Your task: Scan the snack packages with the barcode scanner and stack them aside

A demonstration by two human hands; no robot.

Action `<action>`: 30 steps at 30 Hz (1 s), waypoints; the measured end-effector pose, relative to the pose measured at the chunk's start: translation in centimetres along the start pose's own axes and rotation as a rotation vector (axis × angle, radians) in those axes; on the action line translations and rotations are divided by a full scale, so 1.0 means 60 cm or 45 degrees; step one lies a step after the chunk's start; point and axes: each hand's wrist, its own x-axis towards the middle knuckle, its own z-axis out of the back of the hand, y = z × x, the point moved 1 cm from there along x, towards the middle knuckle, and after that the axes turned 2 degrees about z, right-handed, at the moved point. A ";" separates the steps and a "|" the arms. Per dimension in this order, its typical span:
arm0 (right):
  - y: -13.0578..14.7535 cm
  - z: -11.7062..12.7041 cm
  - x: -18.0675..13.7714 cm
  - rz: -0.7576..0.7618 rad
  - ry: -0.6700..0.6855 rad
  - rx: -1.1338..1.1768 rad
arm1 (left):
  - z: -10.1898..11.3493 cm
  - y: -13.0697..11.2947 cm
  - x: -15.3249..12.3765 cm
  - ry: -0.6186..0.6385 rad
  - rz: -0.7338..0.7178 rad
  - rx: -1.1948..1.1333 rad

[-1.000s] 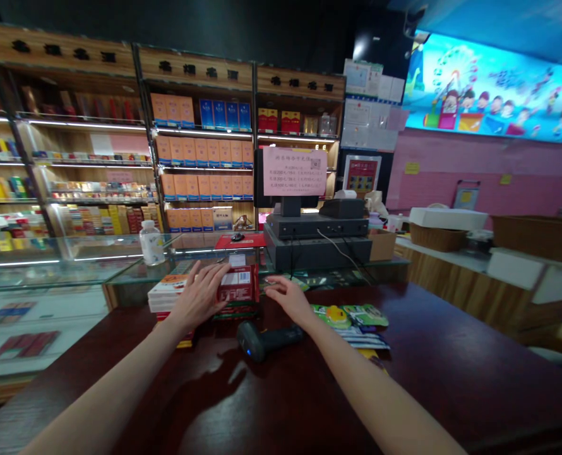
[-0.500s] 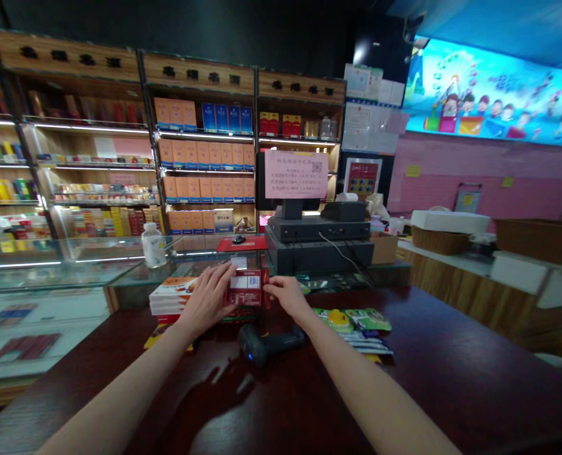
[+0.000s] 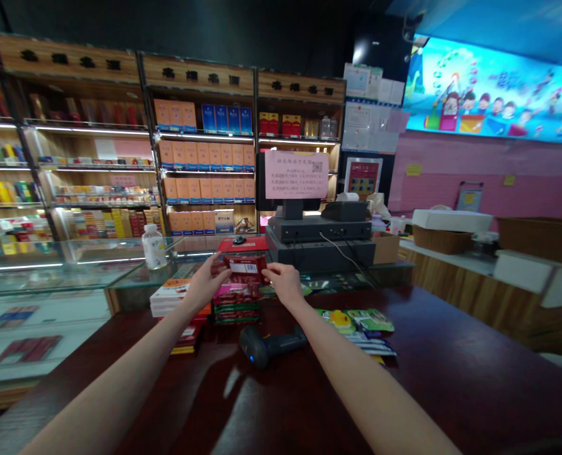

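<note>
A dark red snack packet (image 3: 244, 268), its pale label and barcode facing me, is held upright between my hands. My right hand (image 3: 285, 282) pinches the packet's right edge between thumb and fingers. At the left edge, my left hand (image 3: 208, 279) grips with its thumb in front and its fingers curled at the top corner. Directly below sits a stack of red and green snack packets (image 3: 236, 306). Left of that stack are white and orange boxes (image 3: 170, 296), partly covered by my left forearm. A black barcode scanner (image 3: 269, 344) with a blue light lies on the counter nearer me.
Green and yellow snack packets (image 3: 357, 322) lie right of my right forearm on the dark wooden counter (image 3: 432, 373). Behind stand a cash register (image 3: 319, 237) and a white bottle (image 3: 153, 248). A glass display case (image 3: 72, 284) is at left, with stocked shelves beyond.
The red packet has moved farther from me, above the snack stack, and tilted so its face looks shorter. Both hands travelled with it, uncovering the stack. The scanner stayed in place.
</note>
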 end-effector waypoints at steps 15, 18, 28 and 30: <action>-0.051 -0.065 0.012 0.100 0.240 0.048 | 0.007 0.081 -0.004 0.007 -0.002 0.036; -0.062 -0.076 0.012 0.070 0.302 0.118 | 0.004 0.091 -0.011 0.012 0.001 0.185; -0.067 -0.086 0.003 0.182 0.369 0.010 | -0.008 0.058 -0.026 0.037 -0.230 0.710; -0.068 -0.086 0.006 0.196 0.380 0.000 | -0.007 0.053 -0.032 0.059 -0.265 0.812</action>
